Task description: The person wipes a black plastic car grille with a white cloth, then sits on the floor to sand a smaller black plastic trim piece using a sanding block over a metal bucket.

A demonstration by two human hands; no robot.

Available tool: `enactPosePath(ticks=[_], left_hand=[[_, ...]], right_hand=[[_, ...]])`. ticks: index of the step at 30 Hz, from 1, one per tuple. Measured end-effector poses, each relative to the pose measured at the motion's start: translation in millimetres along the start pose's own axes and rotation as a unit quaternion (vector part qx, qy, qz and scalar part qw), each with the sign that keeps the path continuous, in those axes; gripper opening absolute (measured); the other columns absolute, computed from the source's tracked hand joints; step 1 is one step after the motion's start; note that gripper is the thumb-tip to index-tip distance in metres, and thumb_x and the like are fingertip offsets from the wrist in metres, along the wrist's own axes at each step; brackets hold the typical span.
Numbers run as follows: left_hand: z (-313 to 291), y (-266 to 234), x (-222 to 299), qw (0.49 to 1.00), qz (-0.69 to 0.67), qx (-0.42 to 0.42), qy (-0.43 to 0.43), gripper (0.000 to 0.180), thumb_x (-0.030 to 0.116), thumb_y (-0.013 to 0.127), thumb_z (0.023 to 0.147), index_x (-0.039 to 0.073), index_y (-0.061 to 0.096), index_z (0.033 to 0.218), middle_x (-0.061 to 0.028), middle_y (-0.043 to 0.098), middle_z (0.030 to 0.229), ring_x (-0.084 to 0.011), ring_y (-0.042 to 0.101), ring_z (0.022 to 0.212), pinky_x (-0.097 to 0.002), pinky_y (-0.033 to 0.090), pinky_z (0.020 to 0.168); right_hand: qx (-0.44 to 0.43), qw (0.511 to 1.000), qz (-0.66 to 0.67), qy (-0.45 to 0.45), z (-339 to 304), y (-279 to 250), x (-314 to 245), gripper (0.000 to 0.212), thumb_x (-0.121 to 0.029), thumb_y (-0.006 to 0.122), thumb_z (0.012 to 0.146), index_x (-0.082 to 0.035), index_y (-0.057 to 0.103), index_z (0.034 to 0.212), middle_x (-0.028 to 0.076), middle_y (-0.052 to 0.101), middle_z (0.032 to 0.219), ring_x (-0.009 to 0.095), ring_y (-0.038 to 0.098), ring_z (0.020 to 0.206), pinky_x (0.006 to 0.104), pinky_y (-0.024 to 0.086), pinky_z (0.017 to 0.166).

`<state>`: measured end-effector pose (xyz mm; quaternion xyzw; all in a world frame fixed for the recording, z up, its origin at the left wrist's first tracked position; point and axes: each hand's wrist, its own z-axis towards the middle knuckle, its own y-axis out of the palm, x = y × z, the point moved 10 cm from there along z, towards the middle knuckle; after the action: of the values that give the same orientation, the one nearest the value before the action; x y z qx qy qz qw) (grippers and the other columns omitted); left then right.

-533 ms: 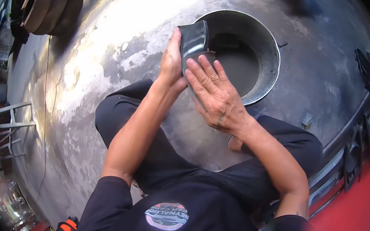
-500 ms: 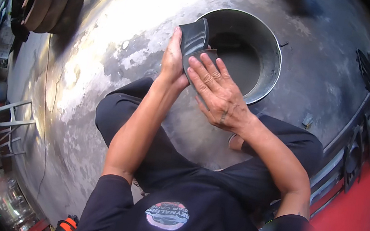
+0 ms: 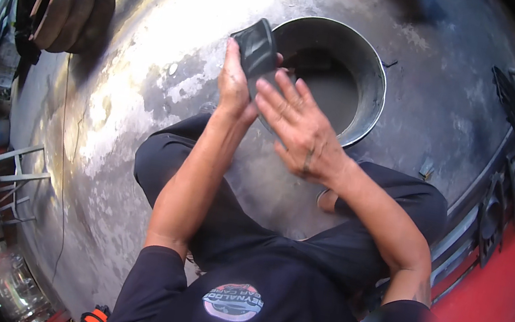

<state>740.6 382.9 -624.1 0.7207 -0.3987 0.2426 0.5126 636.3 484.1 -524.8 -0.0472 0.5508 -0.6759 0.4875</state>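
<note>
My left hand (image 3: pixel 235 88) grips a dark, glossy, curved piece (image 3: pixel 256 47) that looks like moulded plastic and appears wet. The piece is held up at the left rim of a round basin, its far end tilted upward. My right hand (image 3: pixel 305 128) lies with its fingers stretched out along the near end of the piece, palm down and slightly blurred. What is under the right fingers is hidden. The wide metal basin (image 3: pixel 372 105) stands on the floor beyond my crossed legs, with murky grey water (image 3: pixel 334 96) in it and a dark shape at its far side.
Worn concrete floor (image 3: pixel 118 160) surrounds me. Ribbed brown cylinders (image 3: pixel 73 13) stand at the far left, with a grey metal stool frame (image 3: pixel 17 175) nearer. Dark vehicle trim parts (image 3: pixel 492 216) line the right, beside a red surface (image 3: pixel 500 297). A small scrap (image 3: pixel 427 168) lies right of the basin.
Both hands and the curved piece have shifted slightly left, and the piece has tilted. The right hand has slid a little nearer along it; a brownish edge seen by its fingertips no longer shows clearly.
</note>
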Motion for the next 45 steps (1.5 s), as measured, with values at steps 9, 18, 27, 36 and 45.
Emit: enactPosePath(ticks=[9,18,27,36,45], left_hand=[[-6,49,11,0.955,-0.192,-0.223,-0.035,0.073,0.057,0.017,0.113,-0.001,0.046,0.148,-0.0247,0.056,0.145,-0.0357,0.060,0.125,-0.0512,0.053,0.107],[-9,24,-30,0.988,-0.136,-0.036,-0.067,0.051,0.046,0.035,0.114,0.008,0.056,0.140,-0.0112,0.065,0.132,-0.0235,0.063,0.121,-0.0409,0.053,0.106],[-28,30,-42,0.994,-0.036,-0.053,-0.086,0.058,0.050,0.037,0.113,0.006,0.050,0.148,-0.0134,0.060,0.141,-0.0264,0.061,0.127,-0.0403,0.053,0.106],[-32,31,-34,0.995,-0.006,-0.062,-0.080,0.062,0.053,0.038,0.113,0.005,0.046,0.152,-0.0130,0.055,0.148,-0.0257,0.056,0.134,-0.0406,0.048,0.112],[-29,40,-40,0.983,-0.082,-0.146,-0.080,0.064,0.056,0.045,0.110,0.009,0.045,0.154,-0.0108,0.052,0.153,-0.0254,0.052,0.139,-0.0431,0.044,0.117]], right_hand=[[0.132,0.988,0.050,0.058,-21,-18,12,0.063,-0.004,0.064,0.086,0.010,0.051,0.146,0.030,0.043,0.159,0.045,0.037,0.152,0.0565,0.032,0.123],[0.121,0.989,-0.028,0.086,10,-17,32,0.061,-0.016,0.063,0.097,0.012,0.047,0.148,0.032,0.043,0.158,0.046,0.040,0.149,0.0570,0.033,0.121],[0.114,0.988,-0.037,0.097,18,-33,55,0.057,-0.015,0.061,0.097,0.010,0.049,0.147,0.030,0.044,0.157,0.046,0.046,0.144,0.0537,0.036,0.121],[0.117,0.988,-0.048,0.086,10,-31,34,0.057,-0.016,0.059,0.100,0.013,0.046,0.147,0.035,0.045,0.155,0.045,0.044,0.146,0.0555,0.034,0.122],[0.132,0.987,-0.017,0.092,-2,-26,24,0.058,-0.019,0.058,0.101,0.010,0.046,0.150,0.030,0.044,0.159,0.044,0.042,0.149,0.0600,0.029,0.122]])
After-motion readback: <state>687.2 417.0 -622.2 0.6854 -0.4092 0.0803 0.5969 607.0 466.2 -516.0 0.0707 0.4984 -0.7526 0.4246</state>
